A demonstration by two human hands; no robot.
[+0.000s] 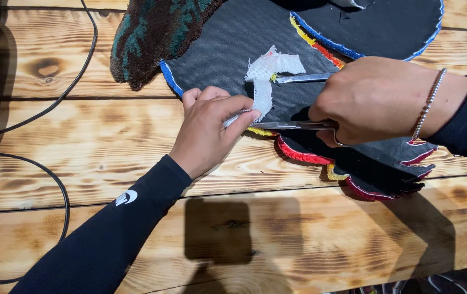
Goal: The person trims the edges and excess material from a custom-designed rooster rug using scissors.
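Note:
A tufted rug [228, 43] lies face down on the wooden table [97, 141], showing dark grey backing with blue, yellow and red pile at its edges. A strip of white cloth [263, 76] sticks up from the backing. My left hand [209, 128] pinches the lower end of that strip near the rug's edge. My right hand [375, 100] grips metal scissors [299, 79] with their blades apart: one blade lies by the cloth strip, the other runs along the rug's edge toward my left fingers. A beaded bracelet [428, 103] is on my right wrist.
A green and brown tufted part of the rug [152, 32] is folded over at the top left. A second dark piece with a blue border [386, 27] lies at the top right. Black cables [62, 92] run across the left of the table.

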